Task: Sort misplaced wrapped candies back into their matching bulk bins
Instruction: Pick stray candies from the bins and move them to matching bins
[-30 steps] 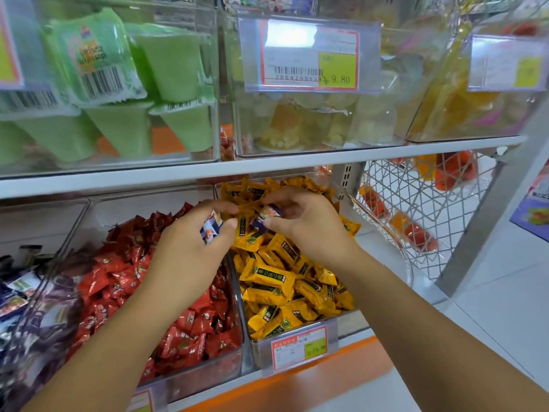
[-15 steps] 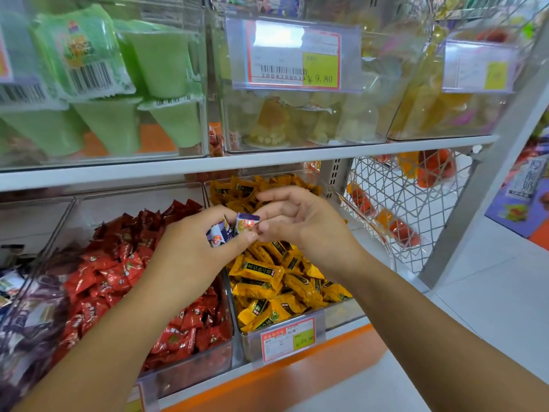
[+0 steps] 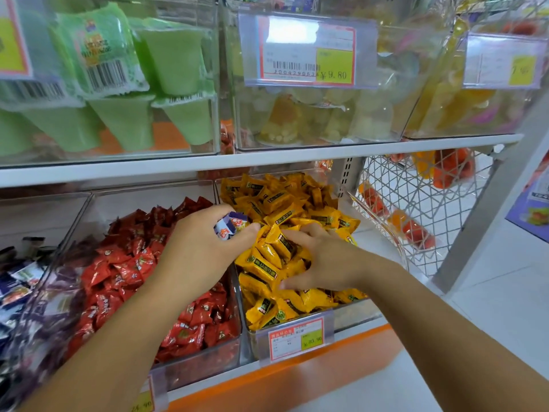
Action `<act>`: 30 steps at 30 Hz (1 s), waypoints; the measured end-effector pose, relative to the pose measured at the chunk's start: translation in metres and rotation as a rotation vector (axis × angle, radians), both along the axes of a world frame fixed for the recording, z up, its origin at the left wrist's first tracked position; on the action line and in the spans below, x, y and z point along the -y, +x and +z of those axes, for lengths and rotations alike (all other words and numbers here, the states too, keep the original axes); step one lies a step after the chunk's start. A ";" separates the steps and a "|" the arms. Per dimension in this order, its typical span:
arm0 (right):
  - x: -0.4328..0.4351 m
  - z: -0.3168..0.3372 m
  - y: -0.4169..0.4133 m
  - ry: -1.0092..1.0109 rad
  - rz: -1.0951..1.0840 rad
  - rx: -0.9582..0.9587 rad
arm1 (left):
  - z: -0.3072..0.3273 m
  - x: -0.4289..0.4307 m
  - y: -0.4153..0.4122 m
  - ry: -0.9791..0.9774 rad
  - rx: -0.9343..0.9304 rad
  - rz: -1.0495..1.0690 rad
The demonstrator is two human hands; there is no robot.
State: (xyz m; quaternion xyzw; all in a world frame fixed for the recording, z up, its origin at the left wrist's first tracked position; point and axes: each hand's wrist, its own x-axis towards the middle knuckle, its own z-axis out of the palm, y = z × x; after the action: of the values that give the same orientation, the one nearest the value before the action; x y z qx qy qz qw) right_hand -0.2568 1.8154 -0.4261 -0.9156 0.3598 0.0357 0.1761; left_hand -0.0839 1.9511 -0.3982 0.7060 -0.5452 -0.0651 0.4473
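A: What has changed in the last second?

B: The right hand (image 3: 323, 263) no longer pinches a blue candy. It has passed that one over. Now it lies with fingers spread, pressed into the yellow candies (image 3: 267, 263) in the middle of the yellow bin (image 3: 353, 316), gripping nothing that shows.

A: And the left hand?

B: The left hand (image 3: 196, 251) curls round the blue candies (image 3: 227, 227), at least two of them. It holds them above the divider between the red bin (image 3: 202, 361) and the yellow bin.

A: So where does the task stand?

B: Strays are gathered but not yet returned. The right hand is likely feeling for more. The blue ones probably belong in the far-left bin (image 3: 64, 242), at the shelf's left end, where similar wrappers lie.
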 end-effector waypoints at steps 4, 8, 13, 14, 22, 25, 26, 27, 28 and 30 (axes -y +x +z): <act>0.016 -0.014 0.008 -0.216 -0.056 0.226 | -0.004 0.004 -0.005 -0.004 0.033 0.001; 0.028 -0.015 0.008 -0.213 -0.099 0.396 | -0.008 0.003 -0.004 0.007 0.048 0.015; 0.044 0.012 -0.008 -0.081 -0.255 0.613 | -0.009 0.002 0.003 0.022 0.065 0.035; 0.048 0.017 -0.012 -0.072 -0.270 0.621 | -0.009 0.002 0.003 0.023 0.071 0.038; 0.050 0.029 -0.017 -0.238 -0.262 0.441 | -0.010 0.005 0.005 0.053 0.101 0.025; 0.040 0.045 -0.020 -0.253 -0.272 0.331 | -0.011 0.006 0.006 0.050 0.124 0.017; 0.034 0.050 -0.019 -0.300 -0.229 0.283 | -0.012 0.006 0.007 0.051 0.139 0.014; 0.025 0.054 -0.016 -0.350 -0.150 0.222 | -0.012 0.006 0.007 0.053 0.152 0.011; 0.015 0.056 -0.011 -0.347 -0.052 0.159 | -0.012 0.006 0.008 0.055 0.159 0.006; -0.006 0.051 0.002 -0.162 0.105 0.039 | -0.013 0.005 0.008 0.059 0.154 -0.007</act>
State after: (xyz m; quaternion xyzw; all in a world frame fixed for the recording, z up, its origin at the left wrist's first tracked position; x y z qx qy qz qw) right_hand -0.2553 1.8214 -0.3755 -0.9449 0.3096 -0.0020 0.1064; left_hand -0.0754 1.9460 -0.4110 0.7199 -0.5784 -0.0284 0.3826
